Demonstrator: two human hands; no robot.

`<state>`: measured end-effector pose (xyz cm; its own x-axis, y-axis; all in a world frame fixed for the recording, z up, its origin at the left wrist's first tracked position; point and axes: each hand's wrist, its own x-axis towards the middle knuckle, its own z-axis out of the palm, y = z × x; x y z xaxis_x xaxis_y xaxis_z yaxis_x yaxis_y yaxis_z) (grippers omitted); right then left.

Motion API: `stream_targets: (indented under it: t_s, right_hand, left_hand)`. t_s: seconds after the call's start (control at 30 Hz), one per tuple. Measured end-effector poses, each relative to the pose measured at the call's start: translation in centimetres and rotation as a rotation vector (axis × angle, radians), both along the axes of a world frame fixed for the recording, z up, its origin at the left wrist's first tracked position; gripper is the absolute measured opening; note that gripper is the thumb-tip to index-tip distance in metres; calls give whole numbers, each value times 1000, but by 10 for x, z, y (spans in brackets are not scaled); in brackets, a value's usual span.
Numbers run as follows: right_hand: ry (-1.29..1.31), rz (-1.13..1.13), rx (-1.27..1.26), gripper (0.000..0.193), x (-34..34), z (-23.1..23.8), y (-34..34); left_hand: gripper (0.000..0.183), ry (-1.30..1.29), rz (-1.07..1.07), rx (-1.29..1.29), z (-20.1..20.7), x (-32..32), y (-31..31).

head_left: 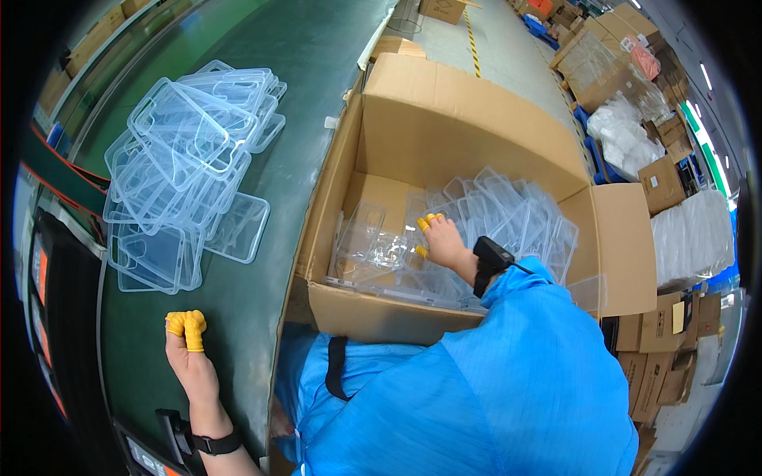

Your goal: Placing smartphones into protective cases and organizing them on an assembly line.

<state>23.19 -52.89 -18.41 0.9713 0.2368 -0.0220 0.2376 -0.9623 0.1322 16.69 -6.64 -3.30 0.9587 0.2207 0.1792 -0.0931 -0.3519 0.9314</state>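
Note:
My left hand (190,353), with yellow finger cots on its fingers, is over the green work surface (238,341). Its fingers are curled in, and nothing shows in them. Beyond it, on the same surface, lies a loose heap of clear plastic cases (186,159), rectangular with rounded corners. My right hand (447,242) reaches into a large open cardboard box (468,111), its fingers and thumb apart and pointing left. It is just above clear plastic cases (516,214) that fan out in the box's right half. More clear plastic pieces (373,246) lie to its left.
The box's right flap (623,246) is folded outward, and its far panel stands up. On the far left runs a dark machine frame (63,317) with orange-marked panels. Stacked cartons (659,341) and wrapped goods (690,238) stand at the right, beyond a yellow-and-black floor line (474,40).

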Motion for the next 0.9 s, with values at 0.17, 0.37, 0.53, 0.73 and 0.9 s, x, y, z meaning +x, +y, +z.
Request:
stream_targets:
  t_s: [0.17, 0.37, 0.53, 0.73, 0.9]
  right_hand:
    - [-91, -68, -167, 40, 30, -56, -20]
    - [84, 86, -217, 31, 59, -62, -6]
    - [602, 149, -159, 31, 70, -44, 5]
    - [845, 201, -112, 31, 64, -21, -1]
    - [720, 270, -177, 32, 43, -22, 6]
  left_hand:
    - [20, 3, -27, 99, -7, 3, 6]
    - [14, -25, 15, 45, 0, 2, -4]
    - [13, -63, 23, 99, 4, 2, -7]
    - [11, -77, -8, 187, 12, 4, -11]
    - [12, -72, -5, 117, 12, 1, -9]
